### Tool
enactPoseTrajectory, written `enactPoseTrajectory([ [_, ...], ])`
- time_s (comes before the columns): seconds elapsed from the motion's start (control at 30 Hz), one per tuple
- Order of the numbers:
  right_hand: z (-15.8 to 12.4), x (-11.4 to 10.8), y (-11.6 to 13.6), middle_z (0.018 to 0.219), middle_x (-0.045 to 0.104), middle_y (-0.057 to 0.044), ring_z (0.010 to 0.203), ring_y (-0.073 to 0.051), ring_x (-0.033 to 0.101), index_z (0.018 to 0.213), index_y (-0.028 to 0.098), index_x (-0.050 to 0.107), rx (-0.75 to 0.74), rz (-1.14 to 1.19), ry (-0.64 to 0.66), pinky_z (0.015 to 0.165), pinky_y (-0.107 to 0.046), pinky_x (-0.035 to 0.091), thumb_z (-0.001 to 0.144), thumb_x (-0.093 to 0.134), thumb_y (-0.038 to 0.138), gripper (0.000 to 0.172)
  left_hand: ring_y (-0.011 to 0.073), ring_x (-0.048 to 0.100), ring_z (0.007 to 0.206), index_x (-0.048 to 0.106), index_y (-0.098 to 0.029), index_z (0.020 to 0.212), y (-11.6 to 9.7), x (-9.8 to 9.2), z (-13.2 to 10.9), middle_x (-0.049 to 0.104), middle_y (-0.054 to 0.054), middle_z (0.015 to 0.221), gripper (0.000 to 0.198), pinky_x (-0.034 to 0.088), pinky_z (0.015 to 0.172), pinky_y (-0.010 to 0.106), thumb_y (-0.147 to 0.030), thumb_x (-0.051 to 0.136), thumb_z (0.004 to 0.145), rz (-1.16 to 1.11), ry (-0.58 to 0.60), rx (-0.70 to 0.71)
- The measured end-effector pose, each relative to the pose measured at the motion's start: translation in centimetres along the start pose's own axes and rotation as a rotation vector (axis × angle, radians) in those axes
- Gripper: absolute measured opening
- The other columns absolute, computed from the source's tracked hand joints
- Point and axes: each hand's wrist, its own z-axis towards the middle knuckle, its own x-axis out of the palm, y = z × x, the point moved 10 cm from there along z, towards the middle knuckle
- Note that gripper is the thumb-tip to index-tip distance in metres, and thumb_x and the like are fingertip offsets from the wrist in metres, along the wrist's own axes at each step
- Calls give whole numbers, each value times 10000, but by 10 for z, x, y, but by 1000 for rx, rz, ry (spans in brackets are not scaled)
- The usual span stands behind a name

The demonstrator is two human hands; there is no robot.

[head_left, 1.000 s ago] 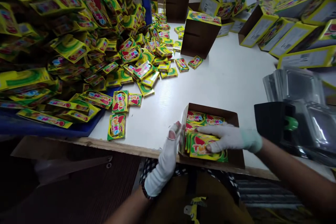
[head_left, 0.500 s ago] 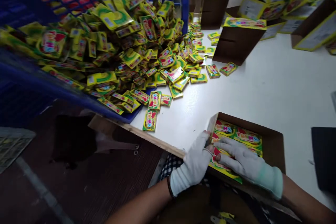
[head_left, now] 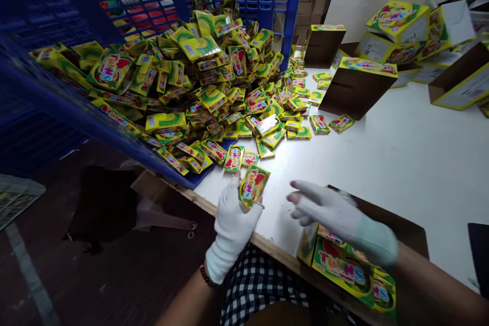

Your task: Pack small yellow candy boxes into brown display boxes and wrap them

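Note:
My left hand (head_left: pixel 236 219), in a white glove with bare fingertips, grips a small yellow-green candy box (head_left: pixel 253 186) printed "TWINS" above the table's front edge. My right hand (head_left: pixel 324 209), gloved the same way, is held over a larger open display box (head_left: pixel 344 267), its fingers stretched to the left and nothing in them. Small candy boxes partly show inside the display box below my right wrist; the glove and forearm hide the rest. Two more small boxes (head_left: pixel 234 158) lie on the table just past my left hand.
A blue plastic crate (head_left: pixel 122 137) lies on its side at the left, small candy boxes spilling from it onto the white table (head_left: pixel 412 147). Open display boxes (head_left: pixel 357 86) stand at the back, others piled at the right. A dark flat object (head_left: pixel 479 254) is at the right edge.
My left hand has moved left from the display box and now holds a small candy box. My right hand has lifted off the packed boxes. The camera view has shifted.

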Motion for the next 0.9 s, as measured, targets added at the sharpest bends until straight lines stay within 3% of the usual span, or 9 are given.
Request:
enactPoseTrajectory([
  [0.07, 26, 36, 12, 917, 687, -66, 721, -172, 674, 1278, 184, 533, -40, 99, 125, 646, -327, 584, 815, 634, 517, 579, 303, 522, 1280, 426, -193, 1417, -22, 12, 4, 573, 142, 1346, 676, 395, 1108, 436, -368, 647, 803, -76, 26, 102],
  [0.13, 46, 47, 20, 846, 660, -28, 646, -145, 652, 1168, 192, 543, -85, 57, 124, 593, -296, 560, 831, 593, 417, 408, 305, 565, 1195, 473, -186, 1363, -25, 19, 19, 611, 143, 1257, 599, 429, 1052, 435, -362, 629, 813, -68, 49, 157],
  [0.27, 63, 16, 47, 706, 601, 23, 598, -133, 615, 944, 213, 540, -278, -288, -62, 615, -284, 513, 831, 453, 228, 143, 279, 588, 1063, 579, -136, 1191, 17, 13, 70, 633, 155, 1110, 382, 449, 949, 398, -390, 457, 934, 166, -10, 86],
  [0.37, 72, -5, 54, 690, 602, 22, 629, -146, 596, 906, 215, 555, -283, -474, -127, 664, -298, 482, 829, 442, 228, 137, 288, 582, 1029, 621, -133, 1127, 43, 12, 100, 635, 153, 1067, 381, 434, 923, 401, -398, 414, 949, 301, 2, 52],
  [0.47, 86, -9, 54, 795, 648, -12, 722, -176, 591, 978, 203, 582, -289, -640, -179, 688, -313, 461, 845, 468, 259, 184, 320, 569, 1035, 594, -146, 1212, 47, 12, 114, 608, 166, 1153, 447, 421, 891, 425, -453, 445, 924, 455, 13, 55],
  [0.6, 116, 8, 63, 1085, 644, -112, 915, -222, 594, 1147, 160, 591, -420, -920, -216, 780, -338, 464, 876, 467, 178, 299, 365, 573, 993, 567, -137, 1240, 46, 27, 110, 617, 187, 1097, 533, 405, 832, 450, -479, 557, 832, 667, 169, 39],
  [0.73, 148, 56, 79, 1465, 425, -153, 1005, -251, 577, 1398, 239, 472, -665, -1359, -4, 833, -394, 427, 894, 435, 72, 532, 338, 588, 989, 525, -145, 1263, 53, 34, 91, 623, 173, 1083, 573, 409, 836, 427, -459, 608, 791, 565, 206, -31],
  [0.8, 163, 68, 81, 1450, 444, -152, 1008, -270, 574, 1417, 275, 465, -675, -1510, 93, 824, -415, 410, 913, 445, 91, 537, 306, 591, 984, 552, -153, 1184, 64, 33, 82, 627, 147, 1066, 574, 423, 844, 400, -488, 675, 735, 435, 195, -114],
  [0.9, 174, 66, 84, 1292, 556, -175, 1074, -333, 534, 1299, 236, 583, -639, -1662, 130, 807, -430, 395, 889, 532, 141, 424, 253, 589, 973, 565, -165, 1059, 87, 30, 72, 627, 102, 1049, 545, 444, 858, 369, -440, 772, 637, 139, 172, -247],
])
